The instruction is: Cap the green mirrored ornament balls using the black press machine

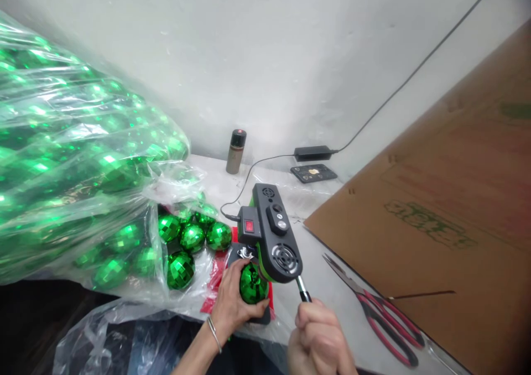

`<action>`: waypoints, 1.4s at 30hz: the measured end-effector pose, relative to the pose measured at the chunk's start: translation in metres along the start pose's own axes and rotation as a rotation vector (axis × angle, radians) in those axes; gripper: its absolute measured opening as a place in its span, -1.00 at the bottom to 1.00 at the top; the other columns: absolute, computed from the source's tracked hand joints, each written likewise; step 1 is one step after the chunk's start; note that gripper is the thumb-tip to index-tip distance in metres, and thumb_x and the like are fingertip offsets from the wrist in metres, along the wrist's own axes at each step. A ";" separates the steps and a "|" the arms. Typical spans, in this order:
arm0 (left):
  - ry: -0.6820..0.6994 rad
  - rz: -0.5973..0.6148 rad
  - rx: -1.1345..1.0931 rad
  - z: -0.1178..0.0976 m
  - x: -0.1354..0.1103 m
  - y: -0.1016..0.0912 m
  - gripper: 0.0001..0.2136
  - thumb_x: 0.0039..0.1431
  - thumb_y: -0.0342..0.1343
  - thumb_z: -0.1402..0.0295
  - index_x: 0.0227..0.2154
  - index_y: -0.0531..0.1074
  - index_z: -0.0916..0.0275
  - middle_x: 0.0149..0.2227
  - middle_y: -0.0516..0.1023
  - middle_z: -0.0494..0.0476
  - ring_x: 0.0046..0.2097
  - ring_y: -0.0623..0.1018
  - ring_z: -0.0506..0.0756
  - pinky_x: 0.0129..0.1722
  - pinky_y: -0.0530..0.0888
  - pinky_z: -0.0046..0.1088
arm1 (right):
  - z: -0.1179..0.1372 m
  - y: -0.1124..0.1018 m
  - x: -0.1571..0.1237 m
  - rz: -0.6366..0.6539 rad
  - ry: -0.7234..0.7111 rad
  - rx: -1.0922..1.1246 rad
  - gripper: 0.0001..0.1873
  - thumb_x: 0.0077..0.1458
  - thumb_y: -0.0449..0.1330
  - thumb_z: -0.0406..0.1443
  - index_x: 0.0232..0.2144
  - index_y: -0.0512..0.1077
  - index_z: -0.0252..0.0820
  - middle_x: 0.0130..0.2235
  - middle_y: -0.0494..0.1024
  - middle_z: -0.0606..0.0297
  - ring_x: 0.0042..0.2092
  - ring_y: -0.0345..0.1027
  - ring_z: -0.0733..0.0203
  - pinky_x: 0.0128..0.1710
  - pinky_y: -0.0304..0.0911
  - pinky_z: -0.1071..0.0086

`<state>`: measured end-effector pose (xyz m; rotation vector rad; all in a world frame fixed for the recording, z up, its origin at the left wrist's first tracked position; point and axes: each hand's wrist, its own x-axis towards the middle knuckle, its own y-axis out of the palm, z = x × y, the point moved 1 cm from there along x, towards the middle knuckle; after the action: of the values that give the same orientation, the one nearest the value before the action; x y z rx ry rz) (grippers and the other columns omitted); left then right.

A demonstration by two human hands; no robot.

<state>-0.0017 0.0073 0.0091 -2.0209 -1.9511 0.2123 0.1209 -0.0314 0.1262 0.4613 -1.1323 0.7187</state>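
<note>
green ball in cupped left hand

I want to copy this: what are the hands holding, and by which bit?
The left hand holds a shiny green faceted ball around its left side; the right hand grips a slim silver metal handle by its black end.

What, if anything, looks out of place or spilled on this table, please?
Nothing looks clearly damaged, but several green balls lie loose beside the clear bag, left of the black machine, as if spilled out.
</note>
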 end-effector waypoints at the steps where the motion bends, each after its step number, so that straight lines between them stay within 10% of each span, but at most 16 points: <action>1: 0.001 0.002 0.000 0.000 0.000 0.000 -0.25 -0.16 0.48 0.30 0.20 0.49 0.19 0.17 0.66 0.34 0.22 0.64 0.45 0.30 0.58 0.19 | 0.001 0.000 0.001 -0.001 0.010 0.007 -0.57 0.45 0.04 -0.51 -0.50 0.27 -0.10 -0.50 0.33 0.47 -0.53 0.18 0.38 -0.27 0.38 0.37; 28: 0.029 0.004 0.080 0.002 0.001 0.003 -0.27 -0.13 0.46 0.34 0.20 0.49 0.23 0.18 0.67 0.37 0.22 0.66 0.45 0.29 0.59 0.23 | 0.004 0.012 0.007 -0.070 0.108 0.086 -0.52 0.53 0.01 -0.39 -0.52 0.20 -0.12 -0.51 0.23 0.48 -0.51 0.10 0.38 -0.42 0.11 0.37; 42: 0.026 0.003 0.040 0.007 0.004 0.002 -0.28 -0.11 0.45 0.22 0.19 0.50 0.29 0.18 0.66 0.46 0.23 0.66 0.51 0.28 0.58 0.28 | -0.011 0.007 -0.047 -0.023 0.067 -0.011 -0.55 0.54 -0.03 -0.39 -0.47 0.30 -0.11 -0.45 0.41 0.44 -0.45 0.32 0.34 -0.06 0.41 0.27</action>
<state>-0.0019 0.0124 0.0026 -1.9923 -1.9127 0.2222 0.1117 -0.0331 0.0784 0.4368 -1.0658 0.7024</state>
